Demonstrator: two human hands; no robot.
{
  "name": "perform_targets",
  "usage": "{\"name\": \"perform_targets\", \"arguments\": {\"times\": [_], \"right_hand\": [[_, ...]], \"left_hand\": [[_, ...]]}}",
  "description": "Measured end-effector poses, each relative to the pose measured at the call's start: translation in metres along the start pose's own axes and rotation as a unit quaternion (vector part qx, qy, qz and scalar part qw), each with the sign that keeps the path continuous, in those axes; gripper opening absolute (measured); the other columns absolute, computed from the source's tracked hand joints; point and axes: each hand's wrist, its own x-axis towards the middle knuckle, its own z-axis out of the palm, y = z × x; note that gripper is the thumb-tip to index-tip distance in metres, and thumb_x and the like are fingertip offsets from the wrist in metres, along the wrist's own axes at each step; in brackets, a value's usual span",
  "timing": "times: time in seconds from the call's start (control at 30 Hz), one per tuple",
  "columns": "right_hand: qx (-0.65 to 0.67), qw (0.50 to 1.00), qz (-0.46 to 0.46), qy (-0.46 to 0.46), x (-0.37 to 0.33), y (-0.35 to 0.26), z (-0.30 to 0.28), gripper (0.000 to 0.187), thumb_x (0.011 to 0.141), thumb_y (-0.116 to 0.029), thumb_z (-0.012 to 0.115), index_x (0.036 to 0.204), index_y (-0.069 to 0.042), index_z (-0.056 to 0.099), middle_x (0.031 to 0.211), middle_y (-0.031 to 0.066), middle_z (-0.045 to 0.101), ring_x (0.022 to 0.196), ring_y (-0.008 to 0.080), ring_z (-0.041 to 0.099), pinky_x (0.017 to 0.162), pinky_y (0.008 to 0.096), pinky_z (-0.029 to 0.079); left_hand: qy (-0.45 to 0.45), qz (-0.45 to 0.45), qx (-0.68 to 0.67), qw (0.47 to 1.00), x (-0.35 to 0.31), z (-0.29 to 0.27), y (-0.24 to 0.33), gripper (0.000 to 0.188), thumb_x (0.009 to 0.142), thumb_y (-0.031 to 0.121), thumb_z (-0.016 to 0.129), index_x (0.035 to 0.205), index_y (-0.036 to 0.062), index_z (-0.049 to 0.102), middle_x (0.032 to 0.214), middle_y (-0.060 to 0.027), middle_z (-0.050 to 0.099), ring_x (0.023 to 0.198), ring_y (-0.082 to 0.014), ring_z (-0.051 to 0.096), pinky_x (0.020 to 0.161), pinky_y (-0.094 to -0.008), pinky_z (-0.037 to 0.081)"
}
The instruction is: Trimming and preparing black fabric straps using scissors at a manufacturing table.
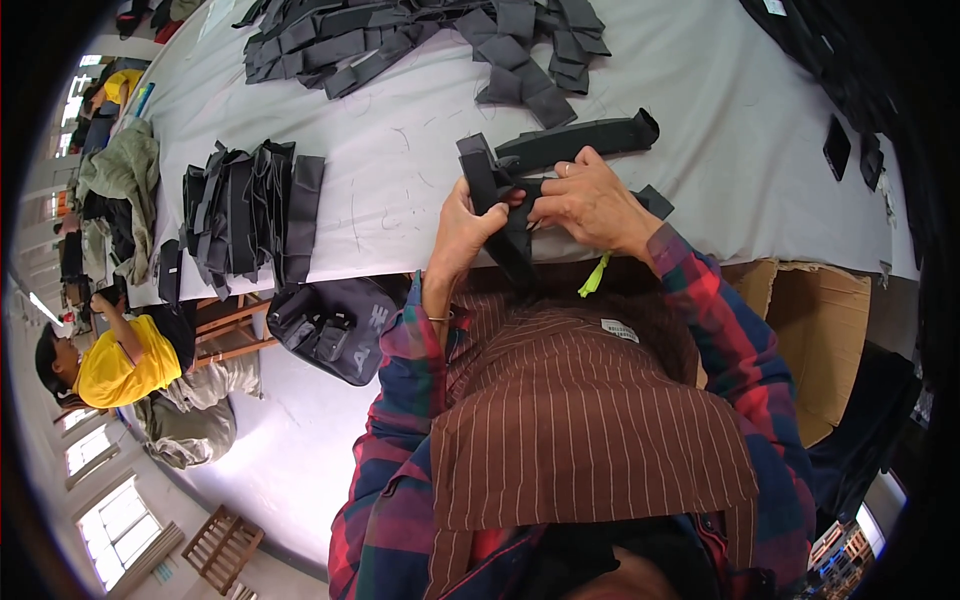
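Observation:
My left hand (460, 235) is closed around a dark grey fabric strip (478, 165) that hangs down over the table's near edge. Just right of it, my right hand (600, 208) pinches dark fabric with thumb and fingers, close to the left fingertips. Whether both hands grip one same piece I cannot tell. Behind them a longer dark strip (585, 143) lies across the cloth, its right end curled up. A small dark fabric end (655, 202) sticks out beside my right wrist. Below that hand hangs a bright yellow-green tie (594, 277).
A pale cloth covers the table (385, 200). Upon it lie a pile of dark strips (350, 45), a row of folded strips (245, 215) and a black phone (837, 150). Beneath the edge are a black bag (350, 345) and cardboard box (820, 325). A person in yellow (140, 362) sits at left.

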Motion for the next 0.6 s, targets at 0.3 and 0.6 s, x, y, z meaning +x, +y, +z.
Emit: {"name": "perform_targets", "arguments": {"times": [0.3,0.6], "right_hand": [[0.009,1.000,-0.001,-0.002,-0.001,0.006,0.002,0.004,0.078,-0.026,0.067,0.077,-0.022,0.067,0.067,-0.0064,0.054,0.076,0.0153,0.051,0.072,0.0334,0.032],[0.014,0.999,-0.045,0.028,0.001,0.011,0.004,0.003,0.076,-0.023,0.069,0.077,-0.024,0.067,0.065,-0.0063,0.047,0.073,0.0145,0.046,0.071,0.0319,0.030]], "left_hand": [[-0.003,0.006,0.012,1.000,0.000,0.003,0.001,0.039,0.077,0.003,0.056,0.114,-0.0054,0.049,0.102,-0.0142,0.064,0.096,-0.0184,0.062,0.090,-0.0313,0.048],[0.002,-0.005,0.013,1.000,0.001,0.002,-0.001,0.038,0.077,0.002,0.056,0.114,-0.0057,0.049,0.102,-0.0142,0.065,0.096,-0.0180,0.062,0.089,-0.0306,0.048]]}}
